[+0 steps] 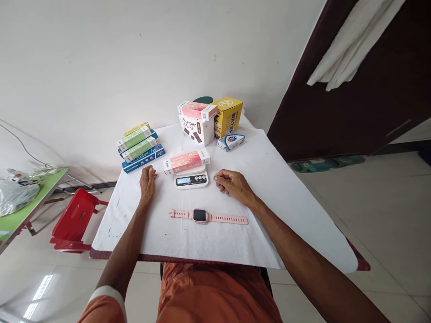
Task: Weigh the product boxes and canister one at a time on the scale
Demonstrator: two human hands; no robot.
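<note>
A pink-and-white toothpaste-style box [187,162] lies across the top of a small white digital scale [191,185]. The lit display seems to read 220. To the left of the scale, my left hand [147,183] rests on the table with its fingers curled in and nothing visible in them, close to a long blue box [144,159]. On the other side, my right hand [235,185] lies apart from the scale, thumb and fingers drawn together around nothing I can see. Nearer to me, a pink smartwatch [200,216] is laid out flat with its strap extended.
Green boxes [135,137] and a yellow box are stacked with blue ones at the left. Toward the wall stand a white "Super Meal" box [199,130] topped by another pink box [197,109], a yellow carton [229,117] and a small white-and-blue pack [230,141]. A red chair [74,220] stands left.
</note>
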